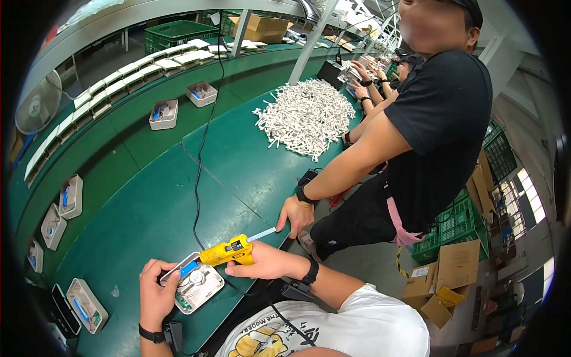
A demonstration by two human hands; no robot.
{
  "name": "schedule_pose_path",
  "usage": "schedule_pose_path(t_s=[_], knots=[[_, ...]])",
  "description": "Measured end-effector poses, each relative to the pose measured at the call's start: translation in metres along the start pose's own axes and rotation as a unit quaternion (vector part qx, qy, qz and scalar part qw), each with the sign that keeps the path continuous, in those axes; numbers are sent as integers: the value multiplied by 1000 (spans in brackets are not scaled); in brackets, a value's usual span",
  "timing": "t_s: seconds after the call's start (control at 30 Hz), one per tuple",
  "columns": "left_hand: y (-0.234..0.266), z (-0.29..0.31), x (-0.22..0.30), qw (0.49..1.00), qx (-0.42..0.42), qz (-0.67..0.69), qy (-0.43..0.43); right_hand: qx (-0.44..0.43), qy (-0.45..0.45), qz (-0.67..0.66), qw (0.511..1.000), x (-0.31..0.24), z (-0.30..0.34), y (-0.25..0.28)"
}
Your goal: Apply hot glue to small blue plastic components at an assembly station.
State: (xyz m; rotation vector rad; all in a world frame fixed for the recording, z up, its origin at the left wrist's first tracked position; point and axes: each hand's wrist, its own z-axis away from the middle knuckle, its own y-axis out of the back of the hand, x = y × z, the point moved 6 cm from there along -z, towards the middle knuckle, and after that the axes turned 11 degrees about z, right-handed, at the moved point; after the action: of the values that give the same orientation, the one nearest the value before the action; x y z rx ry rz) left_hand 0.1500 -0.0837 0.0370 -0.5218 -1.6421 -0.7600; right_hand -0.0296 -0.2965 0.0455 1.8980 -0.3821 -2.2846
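Glue gun [225, 251] first: what's hard to make out there?

Its nozzle, small against the blue part [189, 269] in the white housing [205, 291]. I can't tell whether it touches. The left hand [157, 287] hides the housing's left side, and the lower border cuts off that forearm.

And the pale glue stick [262, 234]?

It ends right by a co-worker's hand [296, 215] on the table edge; contact is unclear.

Where is there room?

Ahead of the hands, green tabletop [160, 202] stretches up to a heap of small white pieces [306, 116], with a black cord [199, 178] across it. The housing sits near the table's near edge, just in front of the person's body.

How are both hands set?

The left pinches the housing's rim, thumb on top, near the blue part. The right hand [264, 263] is curled around the gun's handle, holding it over the housing's upper right corner.
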Motion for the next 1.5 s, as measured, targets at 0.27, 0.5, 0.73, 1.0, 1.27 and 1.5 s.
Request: schedule_pose_path(t_s=[0.27, 0.5, 0.73, 1.0, 1.27, 1.5], knots=[[0, -1, -4, 999, -33, -29, 0, -38, -57, -59, 996, 21, -3, -5], [-10, -16, 21, 991, -93, -46, -84, -25, -77, -81, 993, 24, 10, 13], [39, -36, -23, 980, -39, 20, 196, -44, -69, -92, 992, 35, -11, -5], [172, -163, -18, 806, 274, -524, -35, -16, -68, -83, 994, 37, 4, 8], [231, -200, -84, 721, 319, -585, 190, -14, -3, -50, 999, 54, -6, 0], [235, -229, -89, 684, 355, -582, 258, 13, 68, -13, 998, 60, -9, -4]])
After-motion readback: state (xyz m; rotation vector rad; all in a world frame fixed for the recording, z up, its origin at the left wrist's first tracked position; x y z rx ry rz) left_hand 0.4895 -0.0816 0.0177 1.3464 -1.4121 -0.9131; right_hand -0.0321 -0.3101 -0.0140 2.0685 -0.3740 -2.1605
